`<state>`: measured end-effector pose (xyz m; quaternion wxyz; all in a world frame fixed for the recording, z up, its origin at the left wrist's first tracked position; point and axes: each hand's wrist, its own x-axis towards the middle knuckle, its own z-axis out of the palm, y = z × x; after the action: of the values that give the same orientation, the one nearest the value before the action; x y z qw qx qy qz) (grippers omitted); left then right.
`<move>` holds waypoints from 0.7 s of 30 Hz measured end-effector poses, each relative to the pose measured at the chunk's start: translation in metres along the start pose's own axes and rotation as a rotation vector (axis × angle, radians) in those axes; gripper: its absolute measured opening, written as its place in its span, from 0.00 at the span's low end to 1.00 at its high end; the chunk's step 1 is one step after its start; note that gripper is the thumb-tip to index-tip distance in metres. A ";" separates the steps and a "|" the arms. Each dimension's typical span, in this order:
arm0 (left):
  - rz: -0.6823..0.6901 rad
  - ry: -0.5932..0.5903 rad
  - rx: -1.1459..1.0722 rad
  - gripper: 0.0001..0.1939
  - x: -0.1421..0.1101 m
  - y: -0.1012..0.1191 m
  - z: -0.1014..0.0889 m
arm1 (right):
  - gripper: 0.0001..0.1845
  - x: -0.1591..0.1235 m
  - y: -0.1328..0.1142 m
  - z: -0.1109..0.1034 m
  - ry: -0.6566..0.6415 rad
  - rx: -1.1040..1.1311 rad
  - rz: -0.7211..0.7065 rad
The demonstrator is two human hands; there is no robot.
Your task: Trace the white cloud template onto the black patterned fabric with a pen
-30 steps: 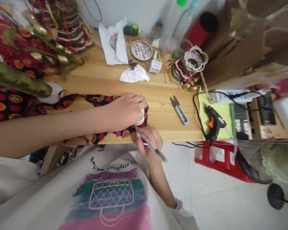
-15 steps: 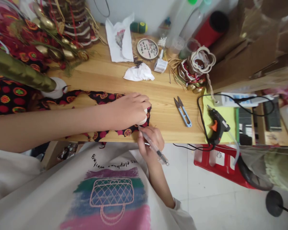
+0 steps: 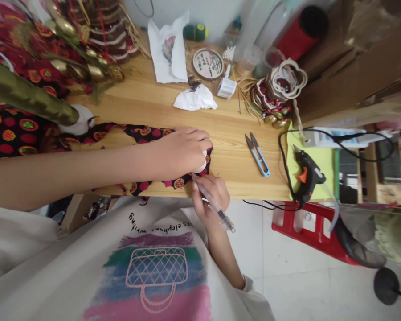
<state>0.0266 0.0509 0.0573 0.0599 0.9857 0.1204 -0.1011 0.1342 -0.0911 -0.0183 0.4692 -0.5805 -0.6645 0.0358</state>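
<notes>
My left hand [image 3: 184,151] is closed over a white piece with a curved edge [image 3: 199,168], holding it down on dark patterned fabric [image 3: 143,188]; most of the piece is hidden under the palm and fingers. The fabric has red and orange round motifs and a ragged cut outline. Between the fingers of my right hand [image 3: 211,196] is a clear pen [image 3: 217,209], its tip at the near edge of the white piece. Blue thread snips [image 3: 258,155] lie on the wooden table [image 3: 230,178] to the right of both hands.
A black glue gun [image 3: 307,176] rests on yellow paper at the right, its cord looping around. Crumpled white tissue [image 3: 195,98], a small glue bottle [image 3: 226,85] and a round tin [image 3: 207,63] stand farther back. An olive fabric roll [image 3: 30,96] lies at the left.
Both hands hold almost the same pose, pen tip still at the white piece. The view has shifted slightly, so objects on the right appear a little farther right.
</notes>
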 end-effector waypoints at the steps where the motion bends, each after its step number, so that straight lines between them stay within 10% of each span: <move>1: 0.002 0.002 0.005 0.10 0.000 0.000 0.000 | 0.07 0.000 0.000 0.000 -0.005 -0.004 -0.006; 21: 0.018 0.067 0.006 0.10 -0.001 0.000 0.002 | 0.08 0.000 -0.001 -0.003 -0.016 -0.016 0.016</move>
<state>0.0253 0.0507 0.0556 0.0540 0.9898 0.1130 -0.0680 0.1351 -0.0926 -0.0162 0.4588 -0.5894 -0.6638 0.0389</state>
